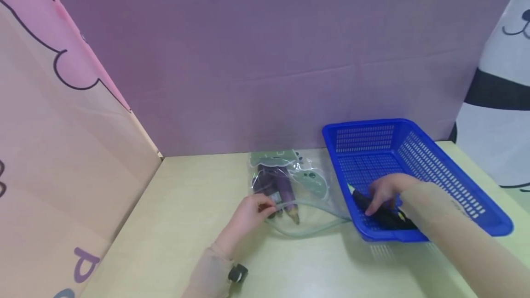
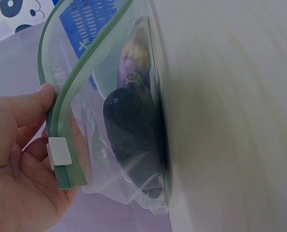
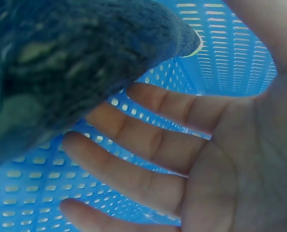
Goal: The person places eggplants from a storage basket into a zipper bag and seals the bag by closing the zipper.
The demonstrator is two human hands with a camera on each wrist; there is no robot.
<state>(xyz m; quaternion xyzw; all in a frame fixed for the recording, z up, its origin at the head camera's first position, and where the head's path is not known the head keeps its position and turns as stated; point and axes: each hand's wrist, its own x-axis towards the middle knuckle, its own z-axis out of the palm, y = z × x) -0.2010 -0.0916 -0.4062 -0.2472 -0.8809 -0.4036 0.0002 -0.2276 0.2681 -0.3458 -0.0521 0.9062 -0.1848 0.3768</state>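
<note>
My left hand [image 1: 251,209] pinches the green zip edge of a clear zip bag [image 2: 92,63] between thumb and fingers, near its white slider [image 2: 59,151]. The bag's mouth gapes toward me. Inside lie a purple, eggplant-shaped vegetable [image 1: 285,187] with a pale end and a dark, rounded one [image 2: 128,130] with a short stem. Over on the right, my right hand [image 1: 387,190] reaches into a blue basket [image 1: 337,169]. Its fingers are spread and nearly straight, fingertips against a dark green, mottled vegetable [image 3: 80,58] that tapers to a pale tip.
The basket's perforated walls rise around my right hand, and its left rim stands close to the bag. A purple cloth wall [image 1: 269,59] closes off the back of the pale table [image 1: 182,197]. A printed panel [image 1: 70,151] stands at the left.
</note>
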